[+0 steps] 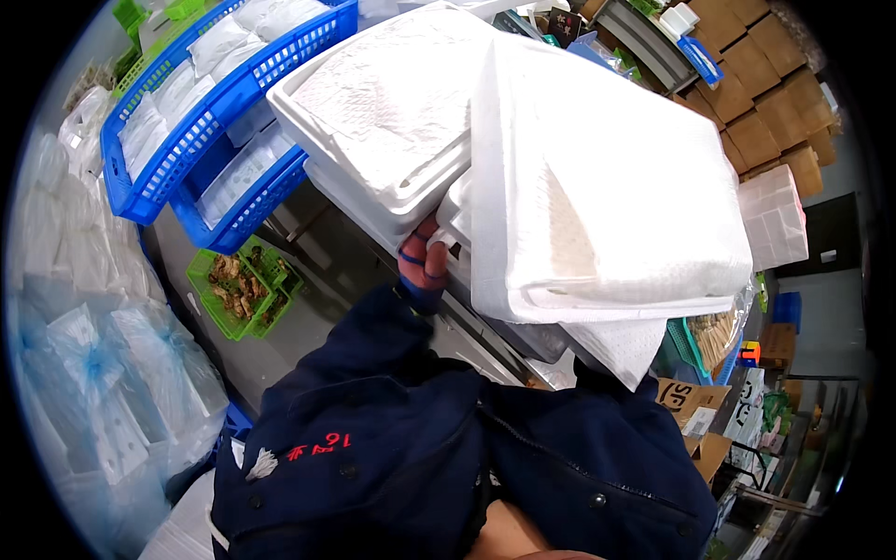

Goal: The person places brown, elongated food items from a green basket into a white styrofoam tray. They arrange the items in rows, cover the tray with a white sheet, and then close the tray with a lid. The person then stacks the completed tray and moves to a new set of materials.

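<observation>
My left hand [423, 257], with a blue band across it, reaches up between two white foam boxes. Its fingers are curled at a white edge in the gap; what they grip, if anything, is hard to tell. A large foam box [493, 231], tilted and lined with white quilted paper [644, 168], stands close before me on the right. Behind and to the left is a second foam box [294, 115] covered with similar paper [399, 98]. My right hand is out of sight; the right sleeve runs beneath the large box, where a paper corner [623, 343] hangs down.
Blue crates [227, 105] with white packets stand at the upper left. Green baskets [231, 294] of brown produce sit lower on the left, beside bagged white boxes [98, 371]. Stacked cardboard boxes [756, 84] rise at the upper right. A teal basket [689, 346] lies right of the large box.
</observation>
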A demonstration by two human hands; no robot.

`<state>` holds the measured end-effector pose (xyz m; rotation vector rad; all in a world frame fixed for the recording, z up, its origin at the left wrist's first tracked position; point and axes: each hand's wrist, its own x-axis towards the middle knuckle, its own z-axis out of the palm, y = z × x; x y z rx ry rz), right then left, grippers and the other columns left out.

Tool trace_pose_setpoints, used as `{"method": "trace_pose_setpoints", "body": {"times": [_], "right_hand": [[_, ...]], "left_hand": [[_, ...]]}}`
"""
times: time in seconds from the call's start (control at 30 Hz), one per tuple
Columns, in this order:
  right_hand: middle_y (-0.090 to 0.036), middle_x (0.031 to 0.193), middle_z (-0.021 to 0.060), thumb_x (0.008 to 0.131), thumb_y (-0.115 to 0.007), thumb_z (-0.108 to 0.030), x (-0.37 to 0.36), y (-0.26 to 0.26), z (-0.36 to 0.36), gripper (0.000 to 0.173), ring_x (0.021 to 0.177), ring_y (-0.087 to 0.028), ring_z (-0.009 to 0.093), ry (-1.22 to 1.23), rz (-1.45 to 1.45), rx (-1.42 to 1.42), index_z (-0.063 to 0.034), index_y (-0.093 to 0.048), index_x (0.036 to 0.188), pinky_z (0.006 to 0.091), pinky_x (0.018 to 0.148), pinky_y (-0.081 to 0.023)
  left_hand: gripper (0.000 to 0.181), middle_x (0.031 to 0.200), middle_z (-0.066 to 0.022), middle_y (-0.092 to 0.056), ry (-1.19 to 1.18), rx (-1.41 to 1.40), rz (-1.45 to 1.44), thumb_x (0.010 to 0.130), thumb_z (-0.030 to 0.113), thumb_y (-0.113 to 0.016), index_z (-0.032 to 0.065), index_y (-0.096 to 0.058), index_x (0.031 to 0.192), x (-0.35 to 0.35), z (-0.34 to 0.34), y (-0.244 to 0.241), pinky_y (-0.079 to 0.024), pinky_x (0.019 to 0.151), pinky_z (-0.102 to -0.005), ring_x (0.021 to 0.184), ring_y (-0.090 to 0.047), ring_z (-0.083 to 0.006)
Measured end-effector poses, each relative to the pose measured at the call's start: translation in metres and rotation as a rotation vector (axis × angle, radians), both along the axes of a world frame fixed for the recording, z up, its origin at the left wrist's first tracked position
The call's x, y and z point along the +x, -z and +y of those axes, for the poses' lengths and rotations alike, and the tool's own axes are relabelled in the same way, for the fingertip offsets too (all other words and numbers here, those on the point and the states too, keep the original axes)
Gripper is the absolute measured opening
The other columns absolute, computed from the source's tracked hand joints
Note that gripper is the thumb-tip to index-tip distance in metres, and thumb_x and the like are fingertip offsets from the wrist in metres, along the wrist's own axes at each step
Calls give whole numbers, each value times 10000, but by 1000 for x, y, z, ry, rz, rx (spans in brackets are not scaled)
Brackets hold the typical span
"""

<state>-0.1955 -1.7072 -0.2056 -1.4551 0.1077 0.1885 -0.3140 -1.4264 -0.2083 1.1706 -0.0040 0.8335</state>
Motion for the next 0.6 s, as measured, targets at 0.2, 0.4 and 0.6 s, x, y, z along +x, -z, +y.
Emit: {"method": "trace_pose_setpoints", "body": {"times": [0.2, 0.4, 0.6], "right_hand": [[-520, 1167, 112, 866, -500, -294, 19, -28, -48, 462, 1052, -507, 225, 161, -95, 54, -7, -435, 1221, 323, 906, -397], [-512, 1187, 117, 868, -498, -285, 38, -107, -90, 473, 1068, -502, 229, 249, -361, 175, -2, -424, 1240, 324, 920, -392], [-511, 1189, 119, 900, -448, -290, 39, -203, -39, 426, 1099, -473, 220, -70, -177, 405, -4, -456, 1217, 330, 958, -355]], "left_hand": [[507, 1304, -145, -403, 36, -254, 147, 853, 180, -476, -27, -347, 1297, -40, -12, -21, -251, 1010, -335, 1199, -376, -243], [658, 1330, -218, -350, -193, 551, -9, 869, 424, -441, -83, -335, 1276, -78, 37, -160, -210, 1039, -378, 1259, -313, -294], [689, 1403, -185, -225, 77, 195, 3, 878, 350, -433, -58, -155, 1358, -14, 8, -181, -146, 1054, -338, 1303, -210, -267]]}}
